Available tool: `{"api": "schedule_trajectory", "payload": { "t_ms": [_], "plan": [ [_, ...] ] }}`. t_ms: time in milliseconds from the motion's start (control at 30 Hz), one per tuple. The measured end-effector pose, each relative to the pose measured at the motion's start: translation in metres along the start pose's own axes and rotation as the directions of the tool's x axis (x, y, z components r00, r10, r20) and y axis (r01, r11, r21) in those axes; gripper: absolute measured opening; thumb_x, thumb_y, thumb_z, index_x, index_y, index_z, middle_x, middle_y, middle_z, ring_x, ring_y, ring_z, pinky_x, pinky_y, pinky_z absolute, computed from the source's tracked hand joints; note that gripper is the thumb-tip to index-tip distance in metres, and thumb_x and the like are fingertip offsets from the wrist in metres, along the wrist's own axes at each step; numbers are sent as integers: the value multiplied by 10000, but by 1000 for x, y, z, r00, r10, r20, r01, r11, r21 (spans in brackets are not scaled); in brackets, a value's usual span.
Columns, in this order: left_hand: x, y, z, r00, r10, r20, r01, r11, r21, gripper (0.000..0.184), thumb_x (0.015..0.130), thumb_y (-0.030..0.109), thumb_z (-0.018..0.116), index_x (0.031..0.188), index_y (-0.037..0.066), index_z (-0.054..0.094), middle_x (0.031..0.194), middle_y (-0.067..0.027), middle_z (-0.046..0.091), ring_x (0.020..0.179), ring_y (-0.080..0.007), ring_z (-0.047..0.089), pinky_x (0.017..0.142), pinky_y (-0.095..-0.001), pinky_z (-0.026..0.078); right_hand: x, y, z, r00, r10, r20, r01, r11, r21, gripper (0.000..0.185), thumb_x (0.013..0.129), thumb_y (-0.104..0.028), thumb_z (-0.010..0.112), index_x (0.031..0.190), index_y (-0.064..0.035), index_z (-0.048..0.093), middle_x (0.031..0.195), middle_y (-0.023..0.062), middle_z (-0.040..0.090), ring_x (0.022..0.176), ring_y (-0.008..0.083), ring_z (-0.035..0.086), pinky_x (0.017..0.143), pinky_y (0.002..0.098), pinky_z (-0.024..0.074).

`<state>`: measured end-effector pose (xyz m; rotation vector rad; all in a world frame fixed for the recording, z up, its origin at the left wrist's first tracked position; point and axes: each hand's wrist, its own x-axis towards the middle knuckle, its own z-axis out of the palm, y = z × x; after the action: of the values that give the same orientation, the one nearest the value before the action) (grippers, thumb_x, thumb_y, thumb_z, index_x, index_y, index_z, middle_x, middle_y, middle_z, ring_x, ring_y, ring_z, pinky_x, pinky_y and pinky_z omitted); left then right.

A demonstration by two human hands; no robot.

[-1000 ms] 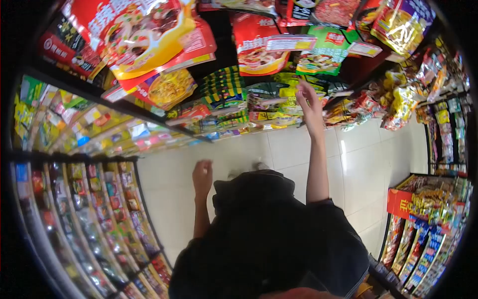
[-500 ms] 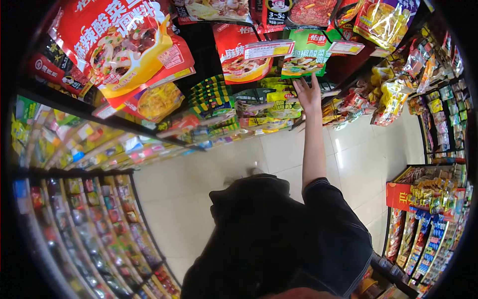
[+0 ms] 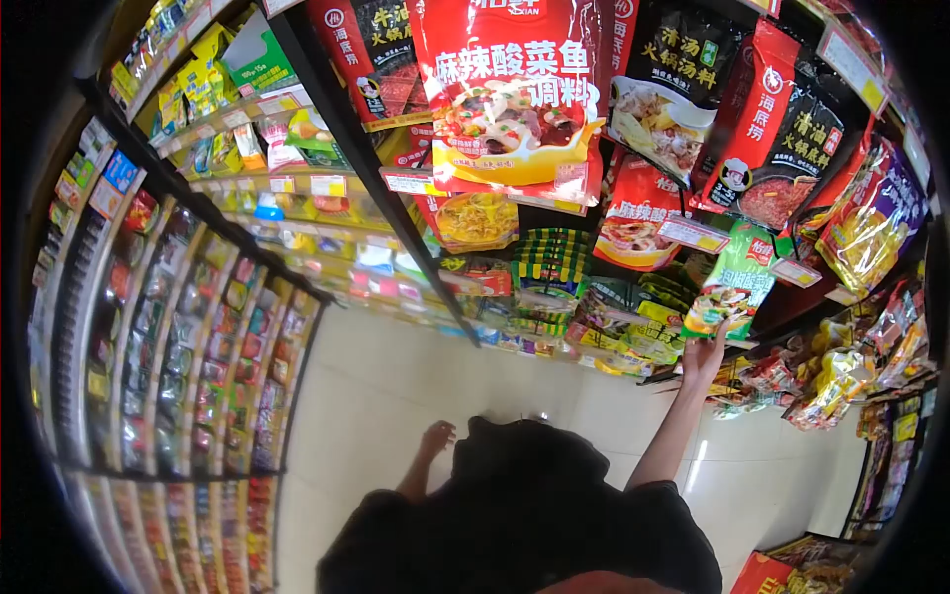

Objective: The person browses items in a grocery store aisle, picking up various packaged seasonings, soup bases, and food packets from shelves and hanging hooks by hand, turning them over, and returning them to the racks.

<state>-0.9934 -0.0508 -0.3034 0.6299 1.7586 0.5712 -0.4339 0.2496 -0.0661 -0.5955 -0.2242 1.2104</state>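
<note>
Item: your right hand (image 3: 705, 354), raised at the shelf, gripping the bottom end of the green pouch (image 3: 735, 282), fingers over its front. Half a second ago the fingers were spread against the pouch's lower edge; now they have closed on it.

Item: the green pouch, one, tilted, its top leaning right. It is at the shelf front, between two price labels (image 3: 692, 235); earlier it hung more upright, its upper part crossed by the left label.

Item: your left hand (image 3: 437, 437), low, over the pale floor (image 3: 386, 391), well apart from the shelf. It was out of view half a second ago. Fingers look bent; you cannot tell at this size whether it is open or closed.

Item: small red pouch (image 3: 638, 220), left of the green one; yellow-green packets (image 3: 658, 337) below, near your right hand.

Item: large red pouch (image 3: 515, 94), now at upper middle, formerly upper left, as your view has swung left.

Item: purple pouch (image 3: 879, 228), far right, now lower in view.
</note>
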Motion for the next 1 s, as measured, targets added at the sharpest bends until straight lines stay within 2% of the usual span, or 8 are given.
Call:
{"api": "schedule_trajectory", "payload": {
  "t_ms": [100, 133, 167, 333, 533, 633, 900, 1000],
  "plan": [
    [13, -7, 11, 1000, 8, 22, -10, 996, 85, 209, 993, 164, 508, 1088, 127, 691, 879, -43, 744, 723, -137, 702, 578, -297, 588, -13, -7, 1, 998, 43, 49, -54, 965, 258, 624, 925, -459, 733, 1435, -169, 520, 1326, 36, 591, 1163, 219, 562, 1072, 470, 417],
    [27, -36, 10, 898, 428, 102, -430, 804, 411, 208, 976, 165, 550, 1095, 135, 717, 964, -42, 737, 751, -146, 708, 560, -294, 591, -13, -9, -1, 990, 70, 124, -112, 923, 369, 639, 928, -472, 722, 1457, -193, 498, 1393, 39, 566, 1213, 240, 550, 1098, 511, 405],
    [20, -27, 13, 912, 385, 142, -399, 746, 533, 215, 959, 213, 602, 1100, 141, 747, 1093, -58, 715, 886, -198, 717, 684, -326, 609, -18, -12, -2, 977, 82, 198, -168, 866, 470, 654, 931, -486, 712, 1479, -217, 476, 1461, 41, 540, 1264, 262, 538, 1125, 551, 393],
    [17, -26, 24, 947, 255, 193, -320, 749, 580, 267, 936, 293, 634, 1116, 144, 763, 1167, -92, 689, 1105, -256, 657, 975, -373, 521, -19, -13, -6, 990, -120, 71, 112, 988, 108, 459, 1029, -281, 630, 1444, -142, 492, 1352, 45, 619, 1180, 234, 616, 929, 466, 550],
    [12, 1, 21, 912, 386, 141, -396, 916, 57, 169, 939, 206, 634, 1022, 90, 725, 1051, -86, 733, 920, -294, 711, 836, -381, 562, -79, -13, 19, 975, -216, -57, 223, 961, 165, 361, 1044, -233, 588, 1366, -79, 533, 1204, 97, 684, 940, 222, 711, 680, 348, 640],
    [-22, 92, 29, 880, 471, 61, -458, 807, 372, 131, 1006, 100, 581, 1054, 37, 686, 944, -101, 711, 836, -177, 703, 721, -303, 558, -100, -23, -13, 973, -201, 116, 187, 975, 123, 456, 1030, -235, 609, 1439, -89, 471, 1288, 107, 632, 1064, 265, 664, 802, 439, 606],
    [-174, 368, 76, 547, 807, 221, -826, 564, -16, 106, 978, 58, 610, 1039, 13, 684, 973, -95, 727, 858, -205, 717, 757, -326, 553, -204, -23, -47, 998, 20, -64, -23, 999, -43, 748, 966, -192, 699, 1572, -76, 276, 1464, 147, 506, 1284, 324, 563, 1021, 557, 516],
    [-231, 455, 109, 155, 974, 166, -985, 139, 102, 129, 962, 65, 650, 1053, -24, 669, 1010, -125, 715, 873, -208, 707, 785, -323, 553, -247, -21, -4, 996, -54, 69, 59, 996, -71, 767, 941, -170, 729, 1557, -43, 289, 1453, 149, 513, 1302, 321, 551, 1078, 542, 477]
  ]
}}
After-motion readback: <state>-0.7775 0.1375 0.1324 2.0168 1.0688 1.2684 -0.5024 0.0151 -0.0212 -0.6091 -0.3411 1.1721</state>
